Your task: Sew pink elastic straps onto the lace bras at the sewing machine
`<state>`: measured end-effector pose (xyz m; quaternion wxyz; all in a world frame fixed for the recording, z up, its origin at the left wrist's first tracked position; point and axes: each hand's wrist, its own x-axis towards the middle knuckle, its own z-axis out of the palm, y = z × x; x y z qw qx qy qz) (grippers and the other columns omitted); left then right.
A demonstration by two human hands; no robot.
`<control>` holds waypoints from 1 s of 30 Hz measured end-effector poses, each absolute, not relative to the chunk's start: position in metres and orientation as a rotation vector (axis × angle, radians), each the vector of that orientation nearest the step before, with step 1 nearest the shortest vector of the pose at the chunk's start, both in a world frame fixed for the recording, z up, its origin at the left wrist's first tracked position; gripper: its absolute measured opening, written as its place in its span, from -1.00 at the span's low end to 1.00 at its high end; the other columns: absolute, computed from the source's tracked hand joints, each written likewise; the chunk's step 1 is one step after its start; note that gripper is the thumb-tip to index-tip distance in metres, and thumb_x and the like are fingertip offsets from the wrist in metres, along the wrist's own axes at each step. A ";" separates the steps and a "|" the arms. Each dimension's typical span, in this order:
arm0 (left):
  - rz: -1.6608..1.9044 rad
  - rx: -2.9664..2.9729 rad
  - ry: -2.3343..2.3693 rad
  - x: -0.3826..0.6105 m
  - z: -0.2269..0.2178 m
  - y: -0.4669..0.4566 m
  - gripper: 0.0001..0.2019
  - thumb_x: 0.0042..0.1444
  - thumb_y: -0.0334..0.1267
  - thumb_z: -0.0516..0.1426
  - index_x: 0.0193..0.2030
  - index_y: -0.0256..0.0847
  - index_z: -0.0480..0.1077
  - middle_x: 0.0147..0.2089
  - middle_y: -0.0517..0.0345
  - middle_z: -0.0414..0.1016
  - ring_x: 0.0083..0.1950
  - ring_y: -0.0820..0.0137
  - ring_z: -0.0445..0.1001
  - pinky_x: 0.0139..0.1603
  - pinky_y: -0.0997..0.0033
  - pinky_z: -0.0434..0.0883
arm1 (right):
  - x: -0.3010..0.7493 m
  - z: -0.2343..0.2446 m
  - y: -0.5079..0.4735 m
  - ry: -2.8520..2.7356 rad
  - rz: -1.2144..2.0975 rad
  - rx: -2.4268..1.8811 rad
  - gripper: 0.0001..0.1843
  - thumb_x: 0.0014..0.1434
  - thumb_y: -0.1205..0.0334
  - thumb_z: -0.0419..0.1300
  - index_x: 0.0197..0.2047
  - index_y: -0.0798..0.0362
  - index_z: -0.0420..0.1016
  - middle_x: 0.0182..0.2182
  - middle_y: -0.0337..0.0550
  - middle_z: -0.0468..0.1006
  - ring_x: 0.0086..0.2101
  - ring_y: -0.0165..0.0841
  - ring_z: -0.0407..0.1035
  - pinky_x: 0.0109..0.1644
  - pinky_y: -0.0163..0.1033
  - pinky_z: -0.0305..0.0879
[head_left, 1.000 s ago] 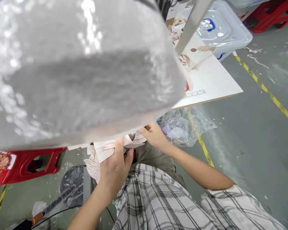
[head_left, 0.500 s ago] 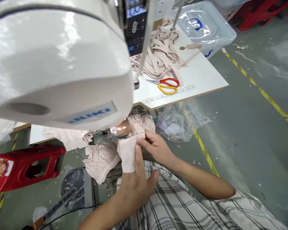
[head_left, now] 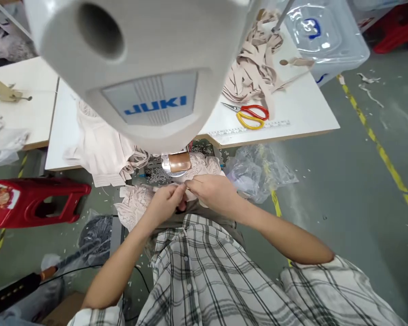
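Note:
A beige lace bra (head_left: 134,206) hangs below the head of the sewing machine (head_left: 136,59), with lace lying on both sides of the machine's narrow arm (head_left: 179,162). My left hand (head_left: 166,203) is closed, thumb and fingers pinching the bra's fabric just in front of that arm. Right beside it, my right hand (head_left: 212,192) is also closed in a pinch on the same fabric. The fingertips of both hands nearly meet, and they cover most of the piece they hold.
Red-and-yellow scissors (head_left: 253,117) and a heap of beige strips (head_left: 255,68) lie on the white table (head_left: 306,113). More beige garments (head_left: 102,140) are piled at left. A red stool (head_left: 37,201), a plastic bag (head_left: 255,174) and a lidded clear box (head_left: 326,36) stand around.
My left hand has moved up and left from the front of the beige panel to a pinch. My right hand has turned over the fabric. The panel no longer shows, and the view has shifted.

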<state>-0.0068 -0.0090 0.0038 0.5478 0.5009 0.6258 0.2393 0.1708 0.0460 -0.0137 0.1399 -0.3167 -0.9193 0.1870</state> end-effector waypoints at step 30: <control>0.765 1.173 1.541 -0.017 -0.004 -0.023 -0.67 0.30 -0.08 0.03 -0.39 -0.21 0.42 -0.40 0.16 0.51 -0.38 0.40 0.45 -0.36 0.48 0.37 | 0.161 -0.049 0.028 -2.151 0.512 -0.969 -0.83 0.29 0.20 0.20 -0.08 -0.08 0.58 -0.20 -0.08 0.52 -0.19 -0.27 0.41 -0.13 -0.12 0.38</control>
